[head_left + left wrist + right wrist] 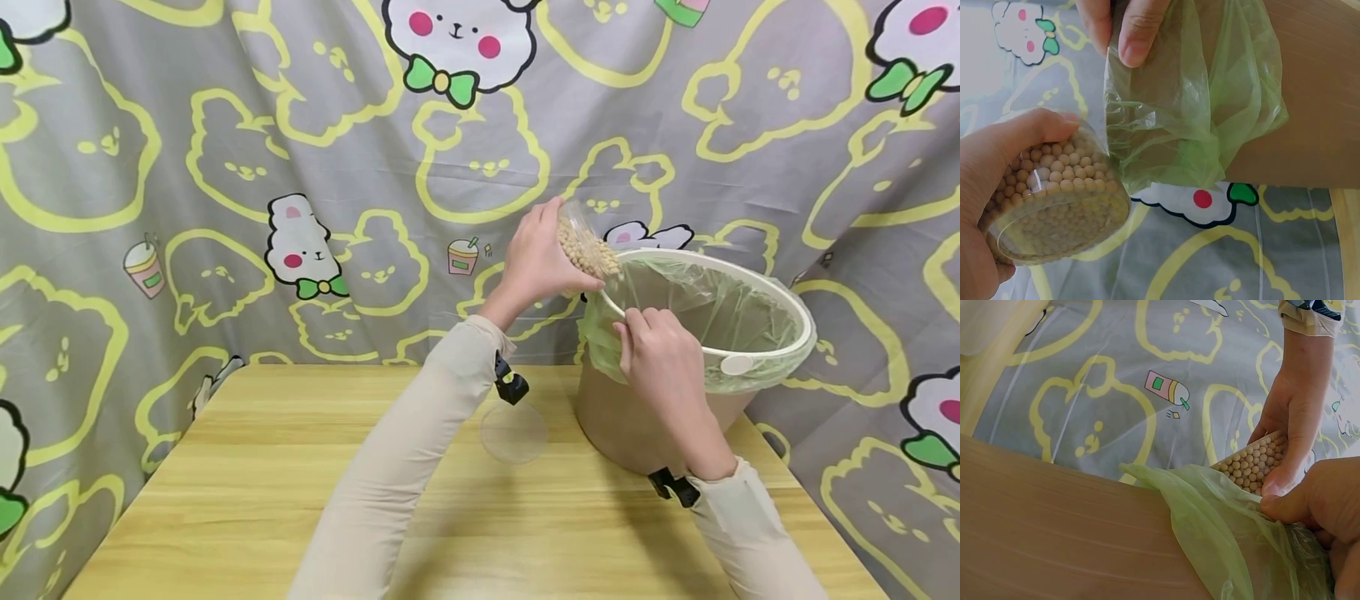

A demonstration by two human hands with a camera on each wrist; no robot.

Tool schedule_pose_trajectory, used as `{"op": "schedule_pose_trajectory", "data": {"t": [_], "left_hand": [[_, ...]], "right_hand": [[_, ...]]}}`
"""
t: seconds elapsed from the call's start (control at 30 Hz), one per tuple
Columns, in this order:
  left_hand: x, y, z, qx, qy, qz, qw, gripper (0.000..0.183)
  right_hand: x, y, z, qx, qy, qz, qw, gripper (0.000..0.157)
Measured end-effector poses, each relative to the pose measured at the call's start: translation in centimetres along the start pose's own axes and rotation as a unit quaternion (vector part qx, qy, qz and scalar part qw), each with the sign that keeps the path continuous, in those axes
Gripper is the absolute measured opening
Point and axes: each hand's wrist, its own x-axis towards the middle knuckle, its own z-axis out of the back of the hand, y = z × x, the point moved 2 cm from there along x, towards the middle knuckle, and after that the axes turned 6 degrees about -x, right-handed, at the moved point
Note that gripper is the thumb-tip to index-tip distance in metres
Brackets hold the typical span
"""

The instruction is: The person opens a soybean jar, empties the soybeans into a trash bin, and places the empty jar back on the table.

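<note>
My left hand [536,258] grips a clear plastic jar [1063,206] of small round beige beads [588,250]. The jar is tilted, its mouth toward the rim of a brown trash bin [622,417]. In the left wrist view its round base faces the camera, and many beads are still inside. A pale green bin liner [720,304] lines the bin and hangs over its outside under a white ring [806,333]. With curled fingers and thumb, my right hand [663,350] holds the near rim and liner, close beside the jar.
A clear round lid [513,433] lies on the wooden table [300,500], left of the bin. Behind the table hangs a grey patterned curtain [360,167]. The bin stands at the table's right side.
</note>
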Motion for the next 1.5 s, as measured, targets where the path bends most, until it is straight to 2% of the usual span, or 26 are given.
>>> {"op": "schedule_pose_trajectory", "data": {"t": [0.27,0.57,0.93,1.3,1.5], "left_hand": [[0.1,-0.2,0.2,-0.006,0.011,-0.005,0.9999,0.133],[0.1,-0.8,0.3,-0.026,0.009,-0.028,0.9992,0.132],[0.3,-1.1,0.0,-0.002,0.017,-0.053,0.9984,0.132],[0.2,-1.6,-0.1,0.036,0.010,-0.088,0.9954,0.132],[0.3,-1.7,0.1,0.048,0.007,-0.091,0.9946,0.132]], "right_hand": [[0.0,-0.1,0.0,0.002,-0.002,0.001,1.000,0.018],[0.0,-0.2,0.0,0.002,-0.005,-0.003,1.000,0.017],[0.0,-0.2,-0.3,0.000,-0.013,0.002,1.000,0.018],[-0.2,-0.2,-0.2,0.000,-0.012,0.001,1.000,0.019],[0.1,-0.1,-0.2,0.002,-0.014,0.000,1.000,0.018]]}}
